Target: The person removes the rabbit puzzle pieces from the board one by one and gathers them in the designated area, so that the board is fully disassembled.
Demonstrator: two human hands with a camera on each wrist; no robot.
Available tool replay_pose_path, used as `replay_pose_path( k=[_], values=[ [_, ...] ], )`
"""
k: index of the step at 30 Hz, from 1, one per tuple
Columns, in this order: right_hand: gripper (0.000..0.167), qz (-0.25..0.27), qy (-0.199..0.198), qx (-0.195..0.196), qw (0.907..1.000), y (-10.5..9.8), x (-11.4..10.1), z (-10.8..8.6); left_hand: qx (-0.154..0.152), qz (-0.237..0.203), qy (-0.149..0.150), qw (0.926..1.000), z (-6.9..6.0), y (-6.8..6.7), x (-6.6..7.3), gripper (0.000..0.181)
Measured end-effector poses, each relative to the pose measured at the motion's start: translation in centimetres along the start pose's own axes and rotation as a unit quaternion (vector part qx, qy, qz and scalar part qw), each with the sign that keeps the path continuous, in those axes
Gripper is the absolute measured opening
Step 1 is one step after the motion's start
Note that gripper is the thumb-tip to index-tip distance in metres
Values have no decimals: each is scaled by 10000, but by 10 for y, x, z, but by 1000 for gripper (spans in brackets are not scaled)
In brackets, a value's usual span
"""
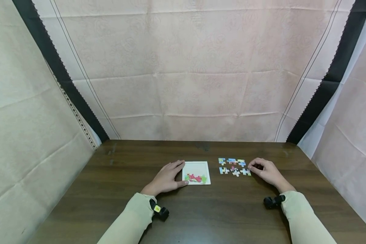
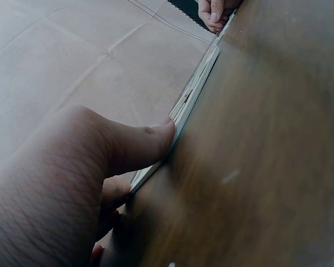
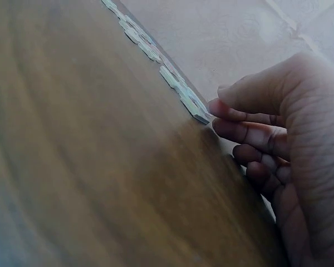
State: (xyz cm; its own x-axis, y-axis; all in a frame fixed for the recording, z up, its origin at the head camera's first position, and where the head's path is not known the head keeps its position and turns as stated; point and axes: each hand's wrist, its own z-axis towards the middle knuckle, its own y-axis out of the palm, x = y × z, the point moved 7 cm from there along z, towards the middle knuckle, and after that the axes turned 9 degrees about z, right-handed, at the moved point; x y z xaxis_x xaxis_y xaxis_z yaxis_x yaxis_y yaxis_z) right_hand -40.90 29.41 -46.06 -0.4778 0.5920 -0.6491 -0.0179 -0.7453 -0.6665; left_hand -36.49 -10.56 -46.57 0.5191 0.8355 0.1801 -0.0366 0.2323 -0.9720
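A white-framed puzzle board (image 1: pixel 196 167) lies flat on the table, with red and green printing along its near part. My left hand (image 1: pixel 167 177) rests along the board's left side, fingers by the far corner and thumb (image 2: pixel 150 146) pressing on the edge near the close corner. Several loose jigsaw pieces (image 1: pixel 224 170) lie in two rows right of the board. My right hand (image 1: pixel 266 173) is beside the rightmost jigsaw piece (image 1: pixel 246 172), fingers curled and thumb and index tips together. No piece shows between those tips; whether they touch the end piece is unclear.
Everything lies on a dark brown wooden table (image 1: pixel 213 210). Pale cloth (image 1: pixel 201 95) hangs behind its far edge and at both sides. A black wrist camera (image 1: pixel 161 212) is on the left wrist, and another wrist camera (image 1: pixel 272 202) is on the right.
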Motion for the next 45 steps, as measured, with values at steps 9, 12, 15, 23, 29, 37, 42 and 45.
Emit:
replay_pose_path(
  k=[9, 12, 15, 23, 29, 37, 42, 45],
  values=[
    [10, 238, -243, 524, 9980, 0, -11, 2, -11, 57, -22, 10000, -1, 6, -2, 87],
    [9, 684, -587, 748, 9931, 6, -33, 9, -20, 75, -25, 10000, 0, 6, -2, 87],
    [5, 987, -1191, 636, 9859, 26, -63, 19, -17, 99, -18, 9999, 1, 6, -3, 88],
    [4, 959, -2309, -623, 9662, 103, -138, 42, 2, 128, -12, 9999, 2, 3, -3, 88],
    [9, 776, -2311, -1214, 9622, 140, -165, 52, 1, 18, -35, 10000, 1, 5, -3, 87],
    [9, 583, -2031, -1508, 9657, 167, -173, 61, 21, 45, -6, 10000, 2, 3, -4, 85],
    [14, 257, -1826, -1818, 9659, 177, -172, 59, 29, 34, 11, 10000, 1, 2, -4, 86],
    [15, 158, -1763, -1898, 9657, 179, -170, 57, 50, 0, 64, 10000, 1, 2, -2, 87]
  ],
)
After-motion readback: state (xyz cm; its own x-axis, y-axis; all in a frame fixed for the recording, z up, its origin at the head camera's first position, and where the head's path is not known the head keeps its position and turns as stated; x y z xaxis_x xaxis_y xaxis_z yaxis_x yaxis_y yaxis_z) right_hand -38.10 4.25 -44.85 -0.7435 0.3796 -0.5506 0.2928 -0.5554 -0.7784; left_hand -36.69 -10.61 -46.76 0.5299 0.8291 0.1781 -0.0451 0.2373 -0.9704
